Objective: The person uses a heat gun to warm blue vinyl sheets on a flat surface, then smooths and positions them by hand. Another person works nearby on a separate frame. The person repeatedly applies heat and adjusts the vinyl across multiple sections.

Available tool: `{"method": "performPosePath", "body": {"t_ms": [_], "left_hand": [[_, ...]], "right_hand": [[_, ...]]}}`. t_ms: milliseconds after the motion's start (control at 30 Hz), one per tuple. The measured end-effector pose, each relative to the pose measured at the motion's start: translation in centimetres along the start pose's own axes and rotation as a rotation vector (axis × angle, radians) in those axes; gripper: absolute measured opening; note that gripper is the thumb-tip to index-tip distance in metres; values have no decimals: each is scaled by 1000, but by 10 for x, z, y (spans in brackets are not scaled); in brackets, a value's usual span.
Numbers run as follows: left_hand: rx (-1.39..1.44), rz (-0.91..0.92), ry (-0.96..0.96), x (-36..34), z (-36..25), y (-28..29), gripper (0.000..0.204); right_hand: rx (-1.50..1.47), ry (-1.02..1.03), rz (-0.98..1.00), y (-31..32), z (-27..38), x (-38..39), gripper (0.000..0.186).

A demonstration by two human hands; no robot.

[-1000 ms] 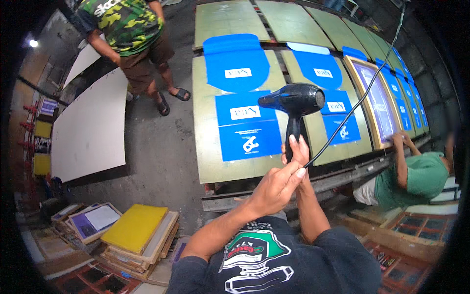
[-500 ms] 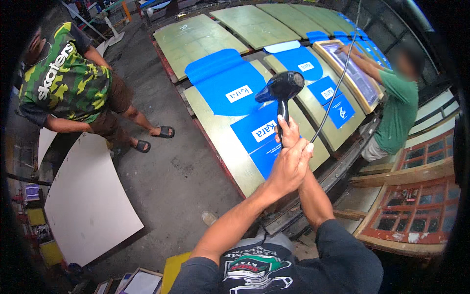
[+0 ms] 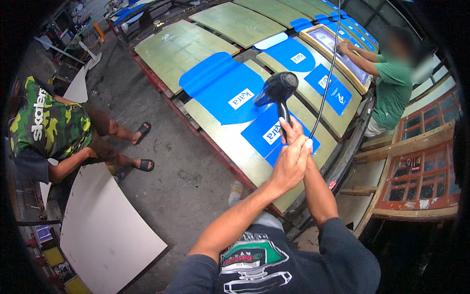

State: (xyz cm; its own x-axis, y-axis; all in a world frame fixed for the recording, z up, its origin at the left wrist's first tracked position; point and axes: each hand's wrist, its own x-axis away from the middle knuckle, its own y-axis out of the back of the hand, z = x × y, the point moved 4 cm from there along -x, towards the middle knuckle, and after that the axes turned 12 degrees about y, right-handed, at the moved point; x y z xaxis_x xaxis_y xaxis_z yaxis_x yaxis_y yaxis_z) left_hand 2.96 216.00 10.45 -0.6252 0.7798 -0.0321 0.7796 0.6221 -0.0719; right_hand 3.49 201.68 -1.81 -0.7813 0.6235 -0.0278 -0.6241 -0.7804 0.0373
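Observation:
A black hair dryer is held over the printing bench, its nozzle pointing left and its handle down. My right hand is closed round the handle. Just below, my left hand is closed against my right wrist, where the black cord runs into its fingers. Under the dryer lie a blue printed sheet with a rounded end and a squarer blue sheet, both with white label areas. They rest on a greenish flat board; the dryer and my hands cover part of the squarer sheet.
More boards with blue sheets fill the red-edged bench. At right, a person in green handles a wooden-framed screen. Another person in camouflage is at left, near a large white panel. Wooden window frames stand at right.
My view has shifted, so the bench sits lower and further left. The dryer stays in my right hand, over the blue sheets. The person at right still handles the screen.

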Motion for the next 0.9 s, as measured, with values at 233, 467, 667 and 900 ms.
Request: {"method": "performPosePath", "body": {"t_ms": [233, 467, 667, 900], "left_hand": [[-38, 13, 77, -31, 11, 28, 27], [0, 71, 87, -54, 5, 54, 25], [20, 159, 101, -61, 0, 68, 26], [39, 183, 77, -62, 8, 74, 31]], "right_hand": [[106, 52, 34, -23, 4, -74, 30], [116, 7, 58, -38, 11, -103, 32], [149, -50, -13, -40, 6, -85, 36], [115, -118, -79, -40, 6, -58, 40]]}}
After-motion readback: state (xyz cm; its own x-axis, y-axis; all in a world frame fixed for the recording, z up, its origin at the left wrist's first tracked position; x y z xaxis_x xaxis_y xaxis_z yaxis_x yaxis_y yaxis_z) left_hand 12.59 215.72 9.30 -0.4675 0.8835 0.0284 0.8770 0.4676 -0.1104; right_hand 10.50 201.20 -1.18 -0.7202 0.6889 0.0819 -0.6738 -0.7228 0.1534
